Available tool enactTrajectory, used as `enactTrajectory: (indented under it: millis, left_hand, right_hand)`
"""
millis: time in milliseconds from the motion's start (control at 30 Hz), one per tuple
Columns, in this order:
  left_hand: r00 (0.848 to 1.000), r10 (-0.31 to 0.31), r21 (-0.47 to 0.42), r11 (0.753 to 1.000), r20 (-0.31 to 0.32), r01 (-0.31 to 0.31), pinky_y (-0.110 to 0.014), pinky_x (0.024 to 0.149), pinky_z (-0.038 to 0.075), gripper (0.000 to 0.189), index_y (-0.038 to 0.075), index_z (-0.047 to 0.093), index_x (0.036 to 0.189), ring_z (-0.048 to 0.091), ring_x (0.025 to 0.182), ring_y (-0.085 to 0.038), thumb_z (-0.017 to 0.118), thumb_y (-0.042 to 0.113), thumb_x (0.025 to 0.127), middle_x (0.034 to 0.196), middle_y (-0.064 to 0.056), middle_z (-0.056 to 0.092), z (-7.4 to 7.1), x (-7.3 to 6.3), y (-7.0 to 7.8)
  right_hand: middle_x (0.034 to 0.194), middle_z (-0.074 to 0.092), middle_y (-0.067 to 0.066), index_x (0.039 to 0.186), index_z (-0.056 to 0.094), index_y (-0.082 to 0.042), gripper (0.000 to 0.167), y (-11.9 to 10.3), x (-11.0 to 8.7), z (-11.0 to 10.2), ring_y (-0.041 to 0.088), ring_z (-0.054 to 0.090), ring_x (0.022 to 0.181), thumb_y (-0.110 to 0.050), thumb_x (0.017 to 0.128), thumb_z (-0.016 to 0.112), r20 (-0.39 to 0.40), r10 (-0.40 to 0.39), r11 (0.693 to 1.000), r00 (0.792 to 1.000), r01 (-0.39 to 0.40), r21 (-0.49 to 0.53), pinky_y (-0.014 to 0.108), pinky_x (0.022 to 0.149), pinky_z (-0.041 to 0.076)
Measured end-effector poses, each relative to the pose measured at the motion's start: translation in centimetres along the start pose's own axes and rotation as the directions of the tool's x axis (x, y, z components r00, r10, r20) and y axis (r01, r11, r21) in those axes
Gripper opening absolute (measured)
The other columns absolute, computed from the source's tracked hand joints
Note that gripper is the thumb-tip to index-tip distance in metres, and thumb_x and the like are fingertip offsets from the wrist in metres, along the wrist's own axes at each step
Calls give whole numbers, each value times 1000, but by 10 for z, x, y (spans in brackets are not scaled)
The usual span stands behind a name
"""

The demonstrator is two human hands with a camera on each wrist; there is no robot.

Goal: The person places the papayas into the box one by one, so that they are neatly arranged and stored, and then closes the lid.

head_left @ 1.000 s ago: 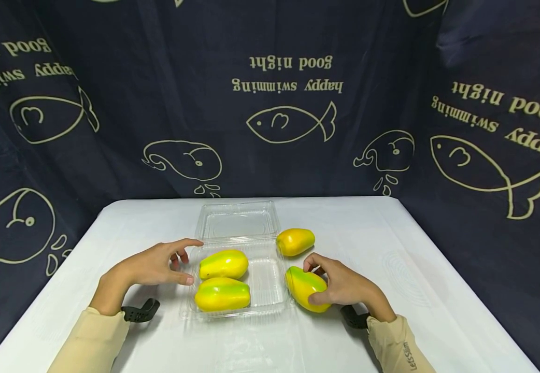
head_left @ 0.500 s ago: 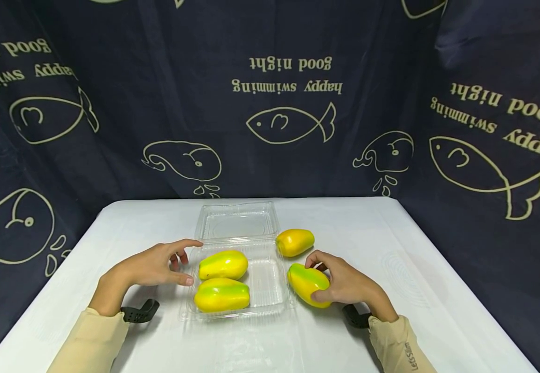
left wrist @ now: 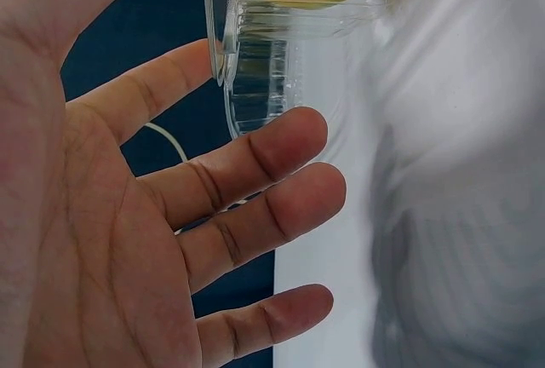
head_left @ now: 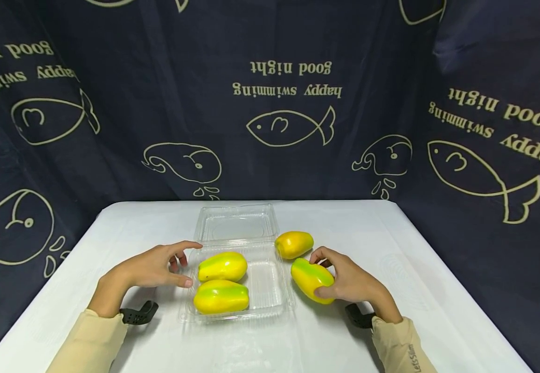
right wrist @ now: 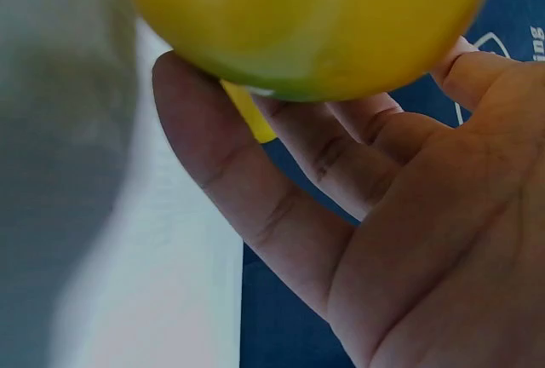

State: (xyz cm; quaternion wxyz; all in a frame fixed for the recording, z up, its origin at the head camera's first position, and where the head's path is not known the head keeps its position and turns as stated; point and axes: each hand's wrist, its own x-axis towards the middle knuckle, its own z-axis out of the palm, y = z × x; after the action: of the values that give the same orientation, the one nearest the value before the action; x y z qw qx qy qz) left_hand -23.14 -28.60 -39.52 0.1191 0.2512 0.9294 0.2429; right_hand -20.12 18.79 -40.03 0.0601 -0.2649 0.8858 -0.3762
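Note:
My right hand (head_left: 351,280) grips a yellow-green papaya (head_left: 311,277) just right of the clear plastic box, thumb on its near side and fingers on its far side. In the right wrist view the papaya (right wrist: 306,19) fills the top, against the fingers. My left hand (head_left: 158,267) is at the box's left side, index finger and thumb spread along its rim; the other fingers are loosely extended in the left wrist view. Inside the open clear box (head_left: 267,282), two papayas lie on the left, a far one (head_left: 223,266) and a near one (head_left: 222,297).
Another papaya (head_left: 294,244) lies on the white table (head_left: 382,243), beyond the gripped one and beside the box's far right corner. The box's clear lid (head_left: 236,224) is folded back toward the dark printed curtain (head_left: 279,171).
My right hand has shifted the papaya a little to the right and away from me, off the box's right edge. The left hand stays in place.

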Motion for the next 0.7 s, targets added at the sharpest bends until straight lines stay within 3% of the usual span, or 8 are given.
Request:
enactTrajectory:
  millis: [167, 433, 700]
  left_hand:
    - [1000, -18, -5, 1000, 4, 18, -29, 74, 47, 88, 26, 42, 150, 60, 89, -16, 80, 58, 77, 107, -1, 63, 1, 1, 0]
    - [1000, 5, -12, 1000, -3, -5, -30, 74, 47, 89, 24, 42, 151, 61, 90, -18, 80, 58, 78, 108, -3, 64, -1, 0, 2]
    - [1000, 12, -14, 1000, 4, -12, -30, 73, 47, 88, 23, 42, 150, 60, 90, -20, 80, 57, 78, 108, -5, 64, -2, -1, 4]
  right_hand:
    - [116, 61, -3, 115, 56, -21, 51, 2, 1, -4, 24, 58, 108, -16, 72, 82, -40, -3, 1000, 999, 4, 13, 44, 92, 46]
    - [119, 59, -1, 116, 55, -24, 53, 0, 7, -9, 29, 56, 112, -12, 72, 81, -79, 30, 997, 996, -24, 74, 39, 80, 53]
    - [122, 58, 2, 118, 55, -21, 54, -8, 14, -12, 30, 55, 114, -13, 72, 82, -98, 19, 998, 995, -12, 68, 35, 75, 56]
